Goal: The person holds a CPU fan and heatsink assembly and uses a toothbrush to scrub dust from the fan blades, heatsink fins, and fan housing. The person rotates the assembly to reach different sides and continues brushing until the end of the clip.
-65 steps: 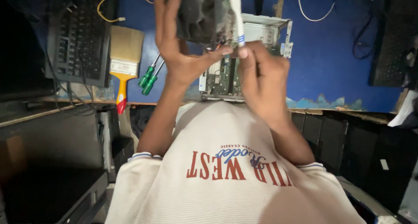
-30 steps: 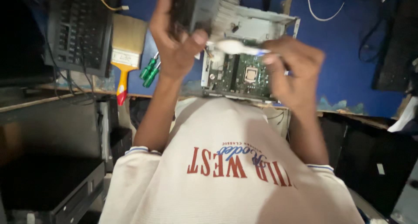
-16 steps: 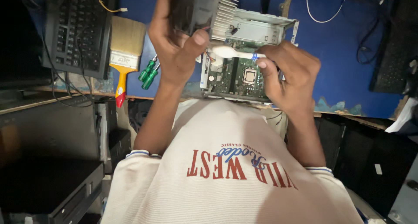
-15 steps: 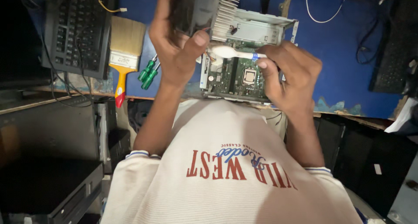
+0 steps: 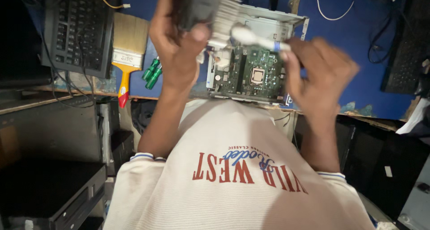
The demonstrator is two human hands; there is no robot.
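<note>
Left hand (image 5: 179, 46) clamps black-fanned silver finned heatsink (image 5: 210, 8); right hand (image 5: 322, 71) pinches small white brush (image 5: 255, 37), best stroked lightly along fins.

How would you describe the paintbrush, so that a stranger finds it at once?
Start at the blue table and go to the black keyboard on its left side. The paintbrush lies flat just right of it, before the green screwdrivers. Only it has wide pale bristles and a yellow handle with a red tip.

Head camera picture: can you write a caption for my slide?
Left hand holds a finned metal cooler while the right hand brushes it with a toothbrush above a circuit board.
</note>
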